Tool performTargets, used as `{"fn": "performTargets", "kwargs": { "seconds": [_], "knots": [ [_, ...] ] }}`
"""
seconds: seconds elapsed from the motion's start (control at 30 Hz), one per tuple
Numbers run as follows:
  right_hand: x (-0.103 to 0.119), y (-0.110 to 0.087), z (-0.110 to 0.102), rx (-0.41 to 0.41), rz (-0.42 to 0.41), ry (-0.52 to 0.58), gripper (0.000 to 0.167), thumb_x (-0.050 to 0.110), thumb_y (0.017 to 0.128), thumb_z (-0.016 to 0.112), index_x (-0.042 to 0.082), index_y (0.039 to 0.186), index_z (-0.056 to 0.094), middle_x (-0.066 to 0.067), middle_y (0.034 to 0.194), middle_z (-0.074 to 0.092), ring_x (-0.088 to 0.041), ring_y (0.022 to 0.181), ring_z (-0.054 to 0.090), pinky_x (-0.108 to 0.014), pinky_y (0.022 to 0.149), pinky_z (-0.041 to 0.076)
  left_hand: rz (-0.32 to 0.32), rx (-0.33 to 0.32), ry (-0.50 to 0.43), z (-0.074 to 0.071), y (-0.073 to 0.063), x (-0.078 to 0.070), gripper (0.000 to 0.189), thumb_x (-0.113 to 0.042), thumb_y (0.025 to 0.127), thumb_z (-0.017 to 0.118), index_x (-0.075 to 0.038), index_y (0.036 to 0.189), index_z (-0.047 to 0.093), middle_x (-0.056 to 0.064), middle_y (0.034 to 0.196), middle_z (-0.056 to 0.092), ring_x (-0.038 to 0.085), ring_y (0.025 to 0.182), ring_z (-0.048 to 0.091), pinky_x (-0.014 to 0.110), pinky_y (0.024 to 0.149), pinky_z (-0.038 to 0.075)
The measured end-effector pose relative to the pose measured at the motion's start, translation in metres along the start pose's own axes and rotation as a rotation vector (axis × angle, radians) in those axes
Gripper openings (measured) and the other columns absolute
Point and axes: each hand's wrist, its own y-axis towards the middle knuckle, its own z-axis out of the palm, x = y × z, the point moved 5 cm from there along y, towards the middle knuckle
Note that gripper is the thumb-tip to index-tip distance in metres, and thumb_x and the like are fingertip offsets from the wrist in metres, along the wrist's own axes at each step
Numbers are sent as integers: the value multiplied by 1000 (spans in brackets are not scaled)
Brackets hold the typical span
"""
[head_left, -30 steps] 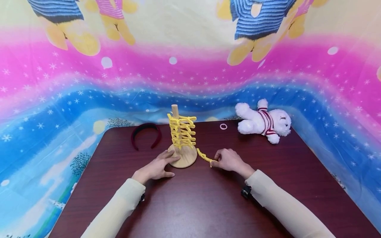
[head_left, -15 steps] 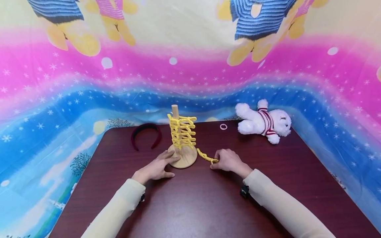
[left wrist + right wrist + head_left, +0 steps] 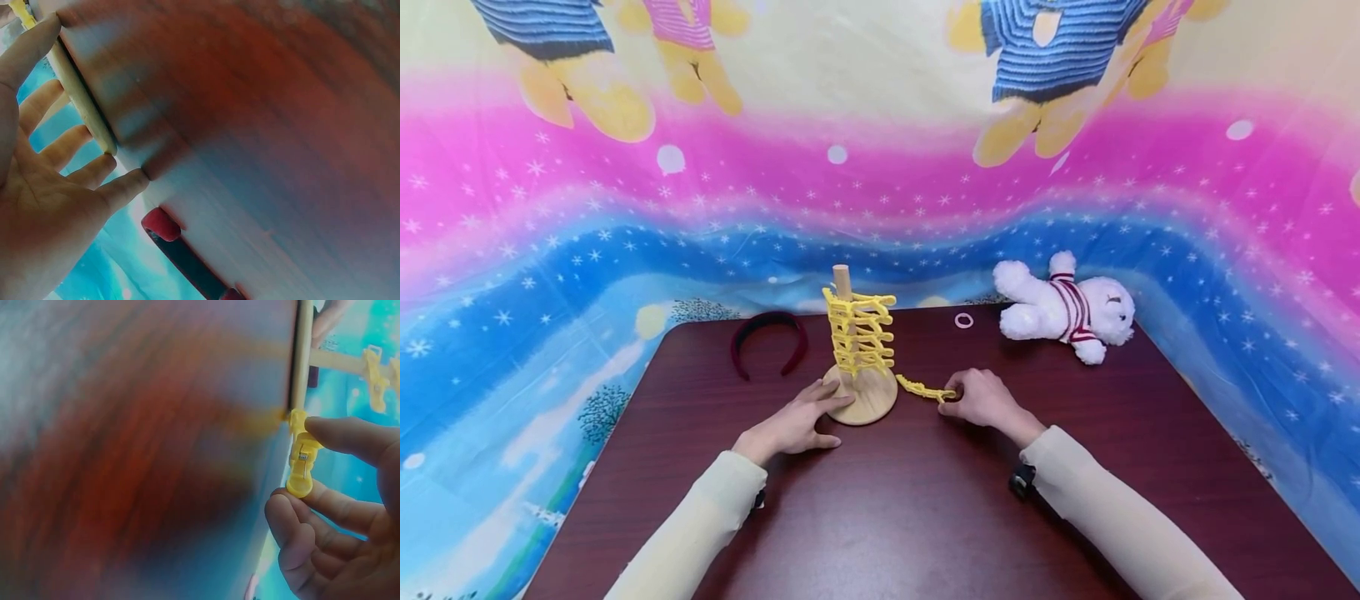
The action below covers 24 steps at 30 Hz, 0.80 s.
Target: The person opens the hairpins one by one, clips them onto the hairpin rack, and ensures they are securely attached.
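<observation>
In the head view, a wooden stand has a round base (image 3: pixel 872 407) and an upright post (image 3: pixel 841 279). Tiers of yellow clips (image 3: pixel 861 335) surround the post. My left hand (image 3: pixel 790 423) rests on the left side of the base with fingers spread. A bumpy yellow strip (image 3: pixel 917 387) lies right of the base, its outer end pinched by my right hand (image 3: pixel 991 400). In the right wrist view, that end shows a yellow spring clip (image 3: pixel 300 462) with a small metal coil, between thumb and fingers. The hand partly hides it in the head view.
A dark red headband (image 3: pixel 769 317) lies behind the left hand. Toward the back right are a pale ring-shaped hair tie (image 3: pixel 963 320) and a white plush bear (image 3: pixel 1060 310) on its side. Patterned cloth hangs behind the dark wooden table (image 3: pixel 880 525).
My right hand has shifted slightly right and away from me, swinging the strip's outer end toward the back of the table. The left hand and the stand hold still.
</observation>
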Motion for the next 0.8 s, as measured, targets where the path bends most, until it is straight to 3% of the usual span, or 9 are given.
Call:
{"fn": "performTargets", "kwargs": {
  "seconds": [0.47,0.8],
  "knots": [
    [-5,-1,-26,-117,-58,61,30,33,80,80,12,101,77,-3,86,75,-17,78,66,-36,73,53,-12,5,-7,0,1,1,71,-33,87,78,-19,150,48,22,162,28,49,150,20,60,119,27],
    [3,-4,-60,-207,-101,116,29,32,82,80,10,100,77,-2,81,74,-11,69,64,-32,67,52,-11,12,-12,0,1,1,71,-34,87,77,-19,150,47,22,163,27,48,151,19,60,119,27]
  ]
}}
